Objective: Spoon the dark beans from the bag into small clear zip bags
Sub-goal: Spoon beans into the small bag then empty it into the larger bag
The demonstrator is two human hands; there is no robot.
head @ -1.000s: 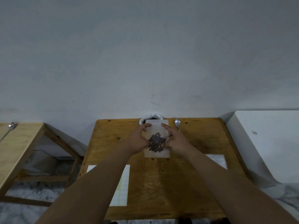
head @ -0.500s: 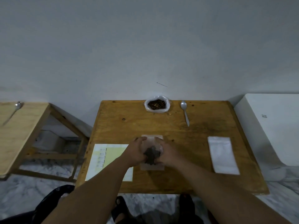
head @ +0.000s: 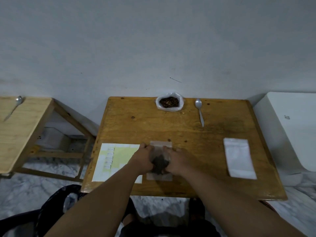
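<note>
While the left hand (head: pixel 143 158) and right hand (head: pixel 178 160) pinch the zip bag (head: pixel 160 145) by its sides, fingers curled, at the table (head: pixel 136 127) near-middle, better settle the beans (head: pixel 159 164) low, then press the seal end to end | zip bag: small dark heap | open bag (head: pixel 169 102), far edge: more beans | spoon (head: pixel 199 109) beside it

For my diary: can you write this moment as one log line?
zip bag: holds beans, on table | left hand: grips zip bag | right hand: grips zip bag | spoon: lying beside bean bag, untouched
</note>
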